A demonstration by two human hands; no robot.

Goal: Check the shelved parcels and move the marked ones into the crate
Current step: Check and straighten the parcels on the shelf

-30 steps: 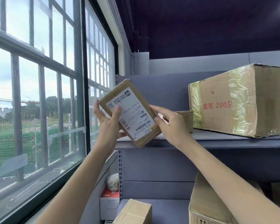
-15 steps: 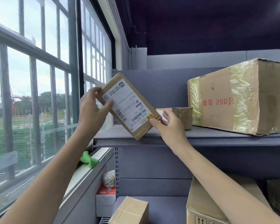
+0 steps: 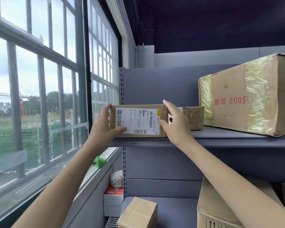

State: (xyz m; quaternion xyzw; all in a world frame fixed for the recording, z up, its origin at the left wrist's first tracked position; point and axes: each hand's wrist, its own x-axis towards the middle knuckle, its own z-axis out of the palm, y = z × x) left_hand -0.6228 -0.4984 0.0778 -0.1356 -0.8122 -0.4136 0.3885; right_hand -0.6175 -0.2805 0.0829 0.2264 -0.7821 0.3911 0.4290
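Two hands, left hand (image 3: pixel 104 127) and right hand (image 3: pixel 174 122), grip the labelled parcel (image 3: pixel 138 120) by its ends at the shelf (image 3: pixel 220 140) edge; loosening early could tip it off.

Parcel storeroom, grey metal shelving (image 3: pixel 204 142), taped cardboard cartons (image 3: pixel 247 96), labelled parcel (image 3: pixel 138 120), large barred window (image 3: pixel 39 79)

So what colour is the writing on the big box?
Red, on the big box in the head view.
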